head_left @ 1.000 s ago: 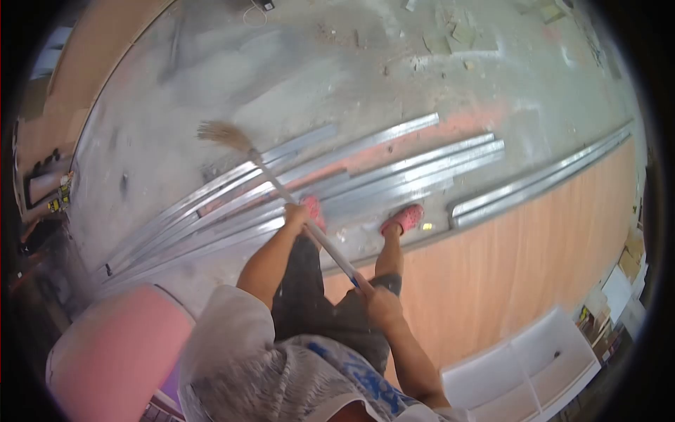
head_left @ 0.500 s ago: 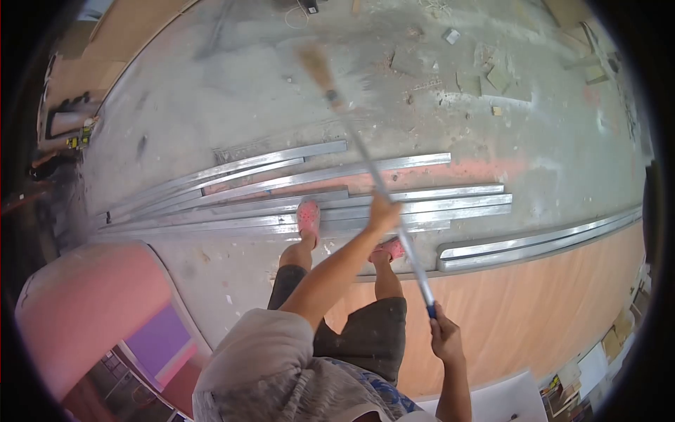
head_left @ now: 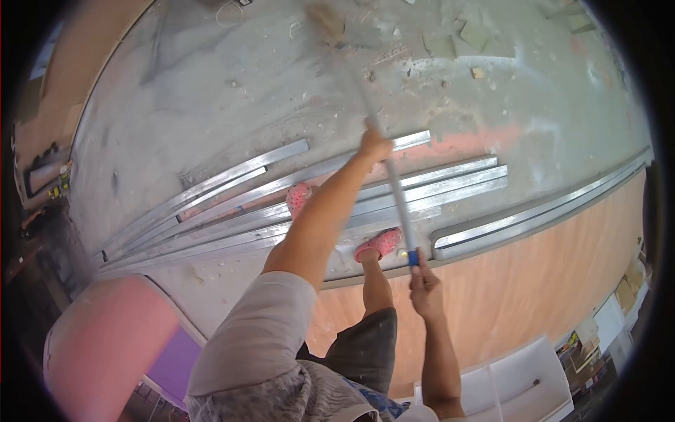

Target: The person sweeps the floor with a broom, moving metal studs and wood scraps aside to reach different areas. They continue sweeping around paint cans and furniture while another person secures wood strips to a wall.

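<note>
A broom [head_left: 396, 193] with a long metal handle slants across the view, held in both hands. My left hand [head_left: 375, 145] is wrapped round the middle of the handle, arm stretched forward. Lower down, my right hand [head_left: 425, 287] grips the end of the handle by its blue band. The broom's straw-coloured head [head_left: 325, 22] is at the top of the view, over the dusty floor and smeared by motion. Beneath the handle lie several long metal profiles [head_left: 457, 179] on the floor, with a pink clog [head_left: 380, 243] on one foot close to them.
Broken flat pieces [head_left: 440, 46] and small debris litter the concrete floor [head_left: 246, 105] ahead. A wooden panel [head_left: 506, 295] lies at the right, with more metal profiles [head_left: 534, 224] along its edge. A pink curved piece [head_left: 116, 330] stands at the lower left.
Both hands have moved forward with the broom, and its head now reaches farther up the view. The camera view has shifted a little. Both hands keep hold of the handle.
</note>
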The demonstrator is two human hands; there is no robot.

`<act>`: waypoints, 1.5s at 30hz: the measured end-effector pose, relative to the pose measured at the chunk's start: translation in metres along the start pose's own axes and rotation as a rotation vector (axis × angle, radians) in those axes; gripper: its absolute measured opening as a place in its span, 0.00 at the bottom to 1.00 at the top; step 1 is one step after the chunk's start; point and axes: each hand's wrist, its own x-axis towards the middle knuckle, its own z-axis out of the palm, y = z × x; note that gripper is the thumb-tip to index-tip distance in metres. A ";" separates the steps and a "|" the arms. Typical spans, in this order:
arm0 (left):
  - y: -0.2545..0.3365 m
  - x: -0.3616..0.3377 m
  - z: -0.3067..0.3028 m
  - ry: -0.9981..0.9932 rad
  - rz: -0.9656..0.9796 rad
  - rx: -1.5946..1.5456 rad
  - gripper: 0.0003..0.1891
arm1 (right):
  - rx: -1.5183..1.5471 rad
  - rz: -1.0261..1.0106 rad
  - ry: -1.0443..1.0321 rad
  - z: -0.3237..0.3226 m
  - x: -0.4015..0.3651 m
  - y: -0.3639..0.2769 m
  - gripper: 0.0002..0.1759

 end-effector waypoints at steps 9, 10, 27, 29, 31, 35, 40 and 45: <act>-0.026 -0.163 0.083 0.407 0.158 -0.168 0.36 | -0.438 -0.423 -0.055 -0.162 -0.112 -0.002 0.19; -0.040 -0.187 0.074 0.256 -0.074 -0.333 0.35 | -0.477 -0.448 -0.107 -0.164 -0.116 0.015 0.18; 0.189 -0.219 0.209 0.001 0.229 -0.429 0.26 | -0.456 -0.145 0.224 -0.319 -0.210 -0.025 0.21; 0.203 -0.257 0.172 -0.107 0.257 -0.613 0.16 | -0.411 -0.328 0.165 -0.342 -0.217 -0.045 0.23; 0.203 -0.269 0.152 -0.118 0.232 -0.711 0.12 | -0.380 -0.206 0.015 -0.362 -0.223 -0.088 0.26; 0.182 -0.265 0.127 -0.198 0.190 -0.814 0.11 | -0.645 -0.188 -0.199 -0.385 -0.194 -0.134 0.29; 0.185 -0.211 0.125 -0.050 -0.167 -1.239 0.08 | -0.995 -0.407 -0.342 -0.430 -0.081 -0.238 0.28; 0.215 -0.108 0.181 0.163 -0.217 -1.351 0.09 | -1.045 -0.465 -0.788 -0.484 0.098 -0.294 0.25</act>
